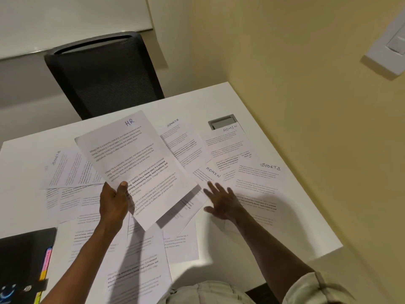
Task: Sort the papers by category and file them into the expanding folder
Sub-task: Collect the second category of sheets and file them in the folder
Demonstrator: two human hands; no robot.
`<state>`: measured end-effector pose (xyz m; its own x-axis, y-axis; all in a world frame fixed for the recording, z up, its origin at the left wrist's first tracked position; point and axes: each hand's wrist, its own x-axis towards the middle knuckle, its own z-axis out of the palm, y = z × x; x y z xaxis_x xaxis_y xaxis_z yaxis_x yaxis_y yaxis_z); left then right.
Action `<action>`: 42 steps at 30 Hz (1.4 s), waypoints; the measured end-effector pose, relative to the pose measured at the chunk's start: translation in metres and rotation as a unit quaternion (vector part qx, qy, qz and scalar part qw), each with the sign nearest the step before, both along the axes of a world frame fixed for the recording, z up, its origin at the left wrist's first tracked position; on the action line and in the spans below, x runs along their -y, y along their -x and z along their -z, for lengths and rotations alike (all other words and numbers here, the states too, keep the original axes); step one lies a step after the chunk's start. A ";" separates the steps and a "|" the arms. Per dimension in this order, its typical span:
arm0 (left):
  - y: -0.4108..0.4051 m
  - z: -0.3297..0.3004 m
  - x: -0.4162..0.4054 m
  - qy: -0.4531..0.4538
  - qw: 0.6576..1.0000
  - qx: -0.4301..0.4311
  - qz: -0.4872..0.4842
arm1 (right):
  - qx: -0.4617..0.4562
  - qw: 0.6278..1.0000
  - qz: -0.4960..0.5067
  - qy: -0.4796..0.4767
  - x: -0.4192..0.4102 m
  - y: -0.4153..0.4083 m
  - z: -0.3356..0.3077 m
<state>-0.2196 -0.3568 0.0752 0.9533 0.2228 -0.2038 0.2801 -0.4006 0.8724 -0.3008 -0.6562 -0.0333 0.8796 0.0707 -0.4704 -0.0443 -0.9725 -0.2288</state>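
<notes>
Papers (252, 183) cover most of white tabletop (285, 227); bare strip at 3 o'clock edge. Left hand (114, 200) pinches HR sheet (135, 163); right hand (221, 202) spread flat, holding nothing. Expanding folder (24, 260) at 8 o'clock.

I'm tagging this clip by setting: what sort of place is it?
Probably an office: a white desk with a cable port, a black mesh chair, and sheets headed HR and ADMIN.
</notes>
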 end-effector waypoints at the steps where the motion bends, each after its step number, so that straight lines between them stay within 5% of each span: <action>1: -0.001 -0.002 -0.003 0.004 1.000 -0.001 -0.004 | -0.013 1.000 -0.021 -0.004 -0.002 -0.001 0.002; 6: -0.011 0.008 -0.023 0.018 1.000 0.010 -0.014 | -0.005 0.999 -0.037 0.011 0.014 -0.006 -0.005; 11: -0.010 -0.008 -0.027 0.016 0.999 0.024 -0.044 | 0.121 0.988 0.098 0.012 0.020 -0.014 -0.015; 17: -0.019 -0.003 -0.071 0.016 0.996 0.024 -0.090 | 0.004 0.998 -0.066 0.003 -0.029 -0.006 0.009; 25: -0.026 0.000 -0.128 0.017 0.991 0.017 -0.132 | 0.063 0.983 -0.094 0.145 -0.019 -0.030 -0.009; 29: -0.026 -0.004 -0.132 0.008 0.992 -0.007 -0.128 | 0.114 0.989 -0.083 0.044 -0.073 -0.061 -0.007; 31: -0.027 -0.007 -0.132 0.007 0.994 -0.007 -0.109 | 0.054 0.992 -0.112 0.004 -0.101 -0.068 -0.003; 37: -0.044 -0.011 -0.130 0.009 0.997 0.000 -0.079 | 0.020 0.985 -0.167 0.043 -0.109 -0.056 0.003; 42: -0.050 -0.003 -0.123 0.014 0.997 -0.010 -0.073 | 0.035 0.984 -0.169 -0.032 -0.091 -0.042 0.005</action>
<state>-0.1694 -0.2339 0.0786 0.9067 0.3531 -0.2306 0.3513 -0.3299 0.8762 -0.2590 -0.5650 -0.0381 0.8311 0.3930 -0.3935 0.2979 -0.9121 -0.2817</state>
